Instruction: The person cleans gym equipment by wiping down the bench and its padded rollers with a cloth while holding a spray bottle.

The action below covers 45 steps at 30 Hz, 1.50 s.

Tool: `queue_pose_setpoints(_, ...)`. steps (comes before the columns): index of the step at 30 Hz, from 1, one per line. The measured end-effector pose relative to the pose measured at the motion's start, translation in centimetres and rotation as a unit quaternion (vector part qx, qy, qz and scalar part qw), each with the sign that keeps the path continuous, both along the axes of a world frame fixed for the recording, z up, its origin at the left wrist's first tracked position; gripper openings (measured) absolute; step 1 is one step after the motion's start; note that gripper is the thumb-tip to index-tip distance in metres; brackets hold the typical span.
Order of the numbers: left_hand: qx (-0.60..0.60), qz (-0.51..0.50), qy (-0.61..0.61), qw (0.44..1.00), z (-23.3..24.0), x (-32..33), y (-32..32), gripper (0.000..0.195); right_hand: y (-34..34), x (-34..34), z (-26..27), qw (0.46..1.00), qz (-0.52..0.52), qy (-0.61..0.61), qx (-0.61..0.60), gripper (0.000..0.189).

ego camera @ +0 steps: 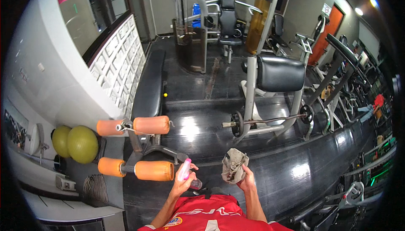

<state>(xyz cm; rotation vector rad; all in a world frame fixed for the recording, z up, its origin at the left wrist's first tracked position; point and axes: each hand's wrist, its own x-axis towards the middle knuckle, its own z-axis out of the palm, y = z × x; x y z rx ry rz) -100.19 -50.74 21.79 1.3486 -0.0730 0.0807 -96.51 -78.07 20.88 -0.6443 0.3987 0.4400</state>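
Observation:
In my left hand (183,180) is a spray bottle (196,184) with a pink and white trigger head; the fingers wrap around its neck and the clear body shows below them. My right hand (247,180) grips a crumpled grey-beige cloth (234,165), with the thumb on its right edge. Both hands are in front of the red shirt, apart from each other. Just left of my left hand is an orange foam roller (154,170) on the end of a black padded bench (148,87).
Ahead on the right stands a preacher curl bench (281,73) with a curl bar (274,119) low on its frame. Green exercise balls (83,144) lie at the left. A weight machine (190,28) stands farther ahead. A small yellow ball (165,95) rests beside the bench. A person in red (378,100) is far right.

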Motion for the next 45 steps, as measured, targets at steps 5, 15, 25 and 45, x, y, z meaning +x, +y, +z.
queue_pose_setpoints(5,-0.001,-0.038,-0.007,0.999,1.8,4.2,-3.2,0.036,-3.5,3.0,0.8,0.998,-0.051,-0.036,0.026,0.059)
queue_pose_setpoints(15,0.092,-0.124,-0.035,0.987,1.9,13.9,-7.1,0.031,-5.7,6.1,0.9,0.978,-0.204,-0.038,-0.001,0.054)
queue_pose_setpoints(25,-0.019,-0.289,0.007,0.957,0.6,23.1,-11.0,0.034,-7.6,9.6,-0.2,0.936,-0.344,-0.073,0.028,0.048)
queue_pose_setpoints(45,0.025,-0.381,-0.032,0.924,2.0,30.6,-34.3,0.035,-25.9,9.0,-2.8,0.837,-0.519,-0.121,0.124,0.044)
